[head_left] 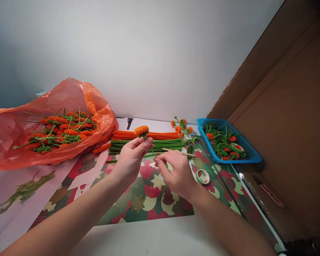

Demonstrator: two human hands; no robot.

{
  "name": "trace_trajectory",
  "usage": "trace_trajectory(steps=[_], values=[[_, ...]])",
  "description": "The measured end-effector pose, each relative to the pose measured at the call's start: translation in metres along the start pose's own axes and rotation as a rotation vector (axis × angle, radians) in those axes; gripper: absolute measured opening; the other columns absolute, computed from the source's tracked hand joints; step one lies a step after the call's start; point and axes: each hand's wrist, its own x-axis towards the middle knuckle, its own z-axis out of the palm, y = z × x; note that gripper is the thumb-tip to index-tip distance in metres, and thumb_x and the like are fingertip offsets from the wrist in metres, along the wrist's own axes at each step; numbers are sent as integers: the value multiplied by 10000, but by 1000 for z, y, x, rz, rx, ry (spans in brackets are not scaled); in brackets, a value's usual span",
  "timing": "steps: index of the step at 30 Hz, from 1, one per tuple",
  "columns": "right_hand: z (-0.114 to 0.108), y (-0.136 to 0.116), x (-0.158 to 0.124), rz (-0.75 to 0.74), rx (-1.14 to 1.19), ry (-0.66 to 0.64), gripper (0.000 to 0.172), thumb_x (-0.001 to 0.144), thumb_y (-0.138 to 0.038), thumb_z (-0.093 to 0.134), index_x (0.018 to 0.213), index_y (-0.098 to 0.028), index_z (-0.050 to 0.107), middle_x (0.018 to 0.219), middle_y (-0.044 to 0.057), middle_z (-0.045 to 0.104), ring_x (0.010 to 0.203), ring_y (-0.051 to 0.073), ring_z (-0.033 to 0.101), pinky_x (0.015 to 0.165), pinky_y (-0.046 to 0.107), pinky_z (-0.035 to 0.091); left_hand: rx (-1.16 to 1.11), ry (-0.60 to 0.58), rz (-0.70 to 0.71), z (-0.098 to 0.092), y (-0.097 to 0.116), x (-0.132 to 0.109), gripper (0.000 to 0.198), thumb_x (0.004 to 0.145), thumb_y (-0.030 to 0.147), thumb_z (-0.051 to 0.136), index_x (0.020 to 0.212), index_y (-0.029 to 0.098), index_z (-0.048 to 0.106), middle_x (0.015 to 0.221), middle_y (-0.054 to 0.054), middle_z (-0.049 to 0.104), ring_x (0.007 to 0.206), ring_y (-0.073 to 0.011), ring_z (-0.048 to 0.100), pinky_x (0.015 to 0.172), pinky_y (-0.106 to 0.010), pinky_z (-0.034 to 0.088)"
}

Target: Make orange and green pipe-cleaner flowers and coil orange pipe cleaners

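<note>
Head: 1 flwr point(141, 130) in L hand point(130, 156)

One left hand point(130, 158), one right hand point(177, 170), one held flower point(141, 130); one orange bag point(102, 110) toward left edge of tabletop point(125, 243), heaped flowers point(71, 132) inside uncountable; one blue basket point(240, 161), far right corner; one orange stem bundle point(154, 136), one green stem bundle point(166, 144), one flowering sprig point(190, 130), one tape roll point(208, 179)

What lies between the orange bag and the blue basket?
Head view: a loose orange piece, an orange bundle, a green bundle, a flowered sprig; the left hand holds a flower before the bundles.
</note>
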Motion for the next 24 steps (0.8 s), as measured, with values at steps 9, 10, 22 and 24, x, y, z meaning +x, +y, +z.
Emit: trace_trajectory(steps=[9,10,22,24], values=[[2,7,-2,-231,-200,134,244,862,-170,446,623,-202,476,553,-3,533,566,137,467,619,301,337,64,-53,-145,-3,-6,-2,303,585,372,850,663,136,676,563,43,554,520,-51,439,501,-164,364],[2,5,-2,-183,-159,146,250,859,-173,442,611,-206,452,545,-9,505,557,133,454,609,293,339,38,-54,-167,-2,-5,-2,300,589,367,849,712,138,699,576,42,563,530,-52,454,504,-161,371],[-8,-10,-2,-11,98,190,259,882,-200,415,626,-194,454,528,-50,431,488,92,407,531,229,333,-94,-161,-272,6,5,-17,176,731,221,751,890,147,736,693,7,626,655,-76,552,589,-171,448],[-7,-10,-3,-32,74,188,266,886,-196,411,623,-192,451,539,-43,451,502,94,420,541,230,334,-116,-157,-260,6,4,-18,192,714,228,771,886,149,734,692,10,623,639,-71,543,568,-168,440]])
